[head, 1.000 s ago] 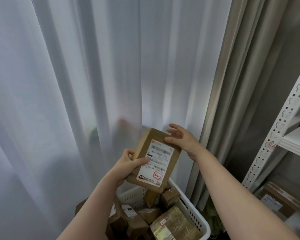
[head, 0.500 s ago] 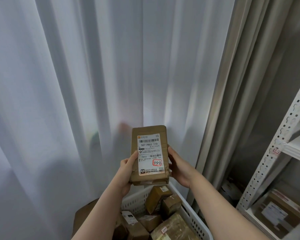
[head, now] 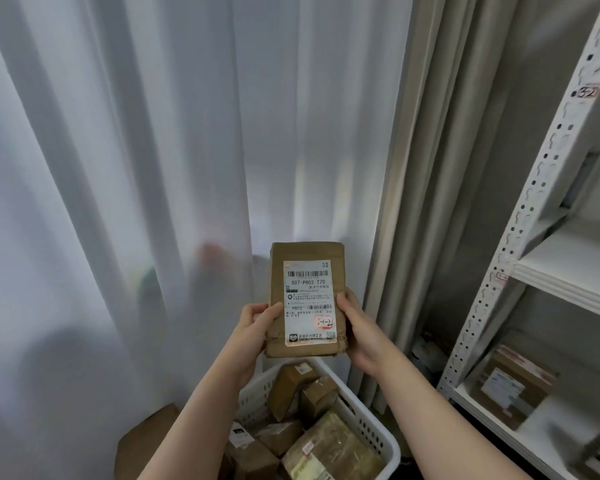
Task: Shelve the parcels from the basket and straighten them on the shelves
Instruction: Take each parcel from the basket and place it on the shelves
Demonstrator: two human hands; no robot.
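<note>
A brown parcel (head: 305, 252) with a white shipping label stands upright in front of me, label facing me, above the basket. My left hand (head: 253, 329) grips its left edge with the thumb on the front. My right hand (head: 355, 327) grips its right edge the same way. Below, the white plastic basket (head: 378, 441) holds several brown parcels (head: 321, 448). The white metal shelf unit (head: 548, 271) stands at the right.
White sheer curtains (head: 153, 168) fill the left and middle, with a beige curtain (head: 440, 168) beside the shelf post. A labelled box (head: 513, 386) sits on the lower shelf. A brown cardboard piece (head: 146, 441) lies left of the basket.
The parcel went from tilted to upright with its label facing me. My right hand moved from its top corner down to its right edge. The view swung right, showing more of the shelves.
</note>
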